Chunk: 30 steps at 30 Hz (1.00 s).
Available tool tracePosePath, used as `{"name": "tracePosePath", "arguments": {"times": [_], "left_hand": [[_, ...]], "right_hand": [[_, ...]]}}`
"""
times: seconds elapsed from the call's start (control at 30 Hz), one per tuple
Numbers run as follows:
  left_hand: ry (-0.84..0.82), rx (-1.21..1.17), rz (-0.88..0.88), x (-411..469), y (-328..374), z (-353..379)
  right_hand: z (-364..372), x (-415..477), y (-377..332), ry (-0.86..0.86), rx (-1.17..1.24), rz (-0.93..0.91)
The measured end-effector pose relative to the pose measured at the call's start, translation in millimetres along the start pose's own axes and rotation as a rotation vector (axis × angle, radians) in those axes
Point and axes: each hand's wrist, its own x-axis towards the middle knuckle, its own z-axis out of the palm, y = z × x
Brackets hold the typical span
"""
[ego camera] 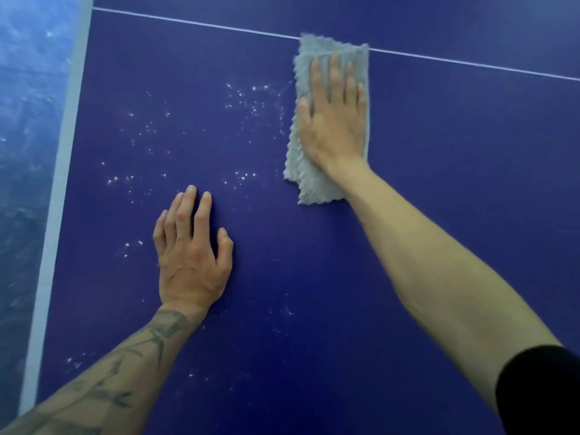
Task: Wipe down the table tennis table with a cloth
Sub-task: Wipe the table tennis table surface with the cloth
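One view: head-worn, wide-angle. Looks forward and steeply down on the table (439,183) from close above. Table's left edge runs slantwise up the frame's left side, floor (25,120) beyond it. A white line (188,22) crosses the top, falling rightward. Table fills the rest of the frame.

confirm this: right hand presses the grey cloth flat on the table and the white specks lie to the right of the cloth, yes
One thing is off. In the head view the right hand presses the cloth flat on the table, but the specks lie to the left of the cloth, not the right.
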Motion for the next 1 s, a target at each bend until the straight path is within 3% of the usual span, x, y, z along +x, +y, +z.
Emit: {"name": "tracePosePath", "arguments": {"times": [0.13,0.2,0.27,0.37,0.5,0.6,0.73,0.87,1.0], "left_hand": [[0.001,0.007,0.001,1,0,0],[0.007,0.012,0.001,0,-1,1],[0.005,0.014,0.002,-1,-2,3],[0.015,0.02,0.012,-2,-4,4],[0.013,0.016,0.016,-1,-2,2],[0.016,-0.021,0.046,-1,-3,-3],[0.024,0.027,0.151,7,-35,-16],[-0.008,0.07,0.124,15,-57,-16],[-0.028,0.037,0.116,14,-60,-13]], "right_hand": [[12,-62,-8,-0.04,-0.042,-0.313],[10,-66,13,-0.035,-0.047,-0.261],[6,-47,24,-0.013,-0.028,-0.08],[5,-15,3,0.001,0.02,0.08],[17,-48,-42,0.005,0.006,-0.128],[20,-101,-25,0.001,-0.05,-0.222],[9,-84,3,-0.024,-0.018,0.022],[7,-26,-28,0.009,0.015,0.179],[20,-52,-71,-0.033,-0.017,-0.123]]}}
